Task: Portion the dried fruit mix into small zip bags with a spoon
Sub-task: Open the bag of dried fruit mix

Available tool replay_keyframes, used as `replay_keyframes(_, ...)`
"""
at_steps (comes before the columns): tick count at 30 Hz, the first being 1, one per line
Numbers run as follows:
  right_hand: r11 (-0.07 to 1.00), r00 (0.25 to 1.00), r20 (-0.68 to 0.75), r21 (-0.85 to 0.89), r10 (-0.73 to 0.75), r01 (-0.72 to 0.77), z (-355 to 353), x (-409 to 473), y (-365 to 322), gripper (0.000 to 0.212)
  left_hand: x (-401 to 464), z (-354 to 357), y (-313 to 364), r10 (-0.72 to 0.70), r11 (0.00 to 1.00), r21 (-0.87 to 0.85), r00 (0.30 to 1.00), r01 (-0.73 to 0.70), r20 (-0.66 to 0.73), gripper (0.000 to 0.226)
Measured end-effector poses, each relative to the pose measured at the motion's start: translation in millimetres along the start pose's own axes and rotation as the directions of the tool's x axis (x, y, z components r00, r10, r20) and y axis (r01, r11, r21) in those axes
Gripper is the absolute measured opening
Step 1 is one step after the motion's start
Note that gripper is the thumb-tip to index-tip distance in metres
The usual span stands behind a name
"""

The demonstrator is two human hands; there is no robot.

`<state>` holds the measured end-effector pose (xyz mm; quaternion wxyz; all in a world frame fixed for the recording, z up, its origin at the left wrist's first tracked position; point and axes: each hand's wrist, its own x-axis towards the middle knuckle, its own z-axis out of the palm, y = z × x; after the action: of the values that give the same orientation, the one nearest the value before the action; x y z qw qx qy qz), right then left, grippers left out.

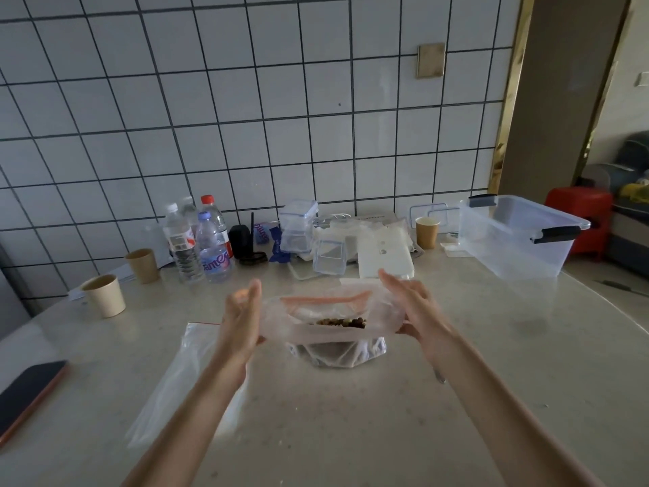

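Dried fruit mix (340, 322): dark pieces inside a large clear bag (333, 332) standing on the table (351, 416) at centre, directly ahead of the person.
Large bag, mouth: red zip strip spread wide and rolled outward, likely so the bag stays open for scooping.
Left hand (242, 318): grips the left end of the bag's mouth, thumb under and fingers curled over the edge.
Right hand (409, 307): holds the right end, fingers fairly straight along the rim, thumb beneath; the two hands pull the opening apart.
Small zip bag (175, 377): empty, flat on the table just left of the left forearm, within easy reach for filling.
Spoon (439, 376): only a thin metallic piece shows beside the right forearm; probably the spoon, cannot tell for certain.
Paper cup (104, 296): far left, well apart from the bags.
Progress: judged early; nothing portioned yet.
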<state>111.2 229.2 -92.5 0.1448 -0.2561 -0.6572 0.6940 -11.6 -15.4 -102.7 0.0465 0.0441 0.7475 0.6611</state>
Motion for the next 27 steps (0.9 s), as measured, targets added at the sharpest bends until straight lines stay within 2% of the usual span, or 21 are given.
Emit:
replay_keyframes(1, 0.988, 0.996, -0.035, -0.131, -0.083, 0.078, -0.2, -2.9, -3.7, 0.075, -1.9, -4.0, 3.6, 0.089, 0.991, 0.099, 0.996, -0.090, 0.013, 0.066)
replay_keyframes(3, 0.885, 0.964, 0.022, -0.392, -0.264, 0.252, 2.3, -4.2, -6.8, 0.080, -0.9, -6.9, 5.0, 0.167, 0.940, 0.274, 0.973, -0.205, 0.157, 0.078)
replay_keyframes(4, 0.790, 0.936, 0.064, -0.518, -0.345, 0.327, 4.3, -2.3, -6.2, 0.074, 0.0, -5.1, 4.8, 0.209, 0.901, 0.331, 0.950, -0.279, 0.234, 0.069)
replay_keyframes(6, 0.613, 0.858, 0.114, -0.653, -0.500, 0.444, 9.5, 4.3, -6.1, 0.039, 5.3, 0.4, 3.6, 0.328, 0.814, 0.405, 0.906, -0.415, 0.269, 0.028)
replay_keyframes(7, 0.571, 0.825, 0.121, -0.666, -0.552, 0.480, 11.0, 7.4, -6.4, 0.019, 7.2, 2.5, 3.8, 0.373, 0.784, 0.423, 0.890, -0.454, 0.262, 0.012)
replay_keyframes(8, 0.560, 0.811, 0.128, -0.662, -0.571, 0.498, 12.7, 11.5, -5.5, 0.015, 9.4, 3.8, 4.3, 0.394, 0.770, 0.429, 0.881, -0.471, 0.261, 0.007)
replay_keyframes(10, 0.626, 0.843, 0.144, -0.607, -0.518, 0.489, 15.2, 20.6, -3.8, 0.037, 13.8, 5.3, 7.7, 0.353, 0.812, 0.391, 0.898, -0.434, 0.263, 0.017)
replay_keyframes(11, 0.696, 0.867, 0.141, -0.542, -0.478, 0.471, 16.4, 23.6, -4.6, 0.039, 15.3, 5.3, 10.6, 0.302, 0.857, 0.343, 0.914, -0.384, 0.269, 0.021)
replay_keyframes(13, 0.817, 0.908, 0.120, -0.401, -0.401, 0.414, 20.3, 29.3, -6.1, 0.040, 16.3, 8.2, 17.0, 0.169, 0.945, 0.225, 0.943, -0.237, 0.285, 0.026)
replay_keyframes(15, 0.887, 0.944, 0.069, -0.328, -0.322, 0.326, 27.6, 35.5, -6.4, 0.042, 18.1, 13.0, 21.7, -0.004, 0.996, 0.082, 0.952, -0.022, 0.305, 0.025)
replay_keyframes(17, 0.940, 0.979, 0.012, -0.279, -0.204, 0.199, 36.1, 41.8, -6.1, 0.039, 21.4, 17.0, 23.6, -0.162, 0.981, -0.048, 0.924, 0.190, 0.347, 0.026)
replay_keyframes(19, 0.970, 0.995, -0.023, -0.223, -0.100, 0.092, 41.7, 46.3, -6.2, 0.039, 26.2, 19.3, 23.2, -0.267, 0.940, -0.104, 0.889, 0.326, 0.371, 0.024)
replay_keyframes(20, 0.978, 0.998, -0.033, -0.201, -0.054, 0.047, 43.3, 46.9, -6.7, 0.031, 27.7, 20.8, 21.9, -0.301, 0.925, -0.109, 0.876, 0.365, 0.377, 0.025)
replay_keyframes(23, 0.994, 0.999, -0.048, -0.105, 0.017, -0.022, 42.2, 46.7, -7.1, 0.021, 27.1, 26.1, 18.3, -0.333, 0.913, -0.103, 0.867, 0.395, 0.371, 0.032)
replay_keyframes(26, 0.990, 0.999, -0.043, -0.137, -0.024, 0.018, 32.6, 44.0, -8.6, 0.026, 23.3, 22.8, 15.2, -0.238, 0.964, -0.040, 0.919, 0.264, 0.315, 0.033)
replay_keyframes(27, 0.985, 0.998, -0.040, -0.167, -0.056, 0.049, 27.0, 41.9, -9.5, 0.033, 22.9, 17.9, 14.4, -0.195, 0.980, 0.010, 0.944, 0.200, 0.265, 0.040)
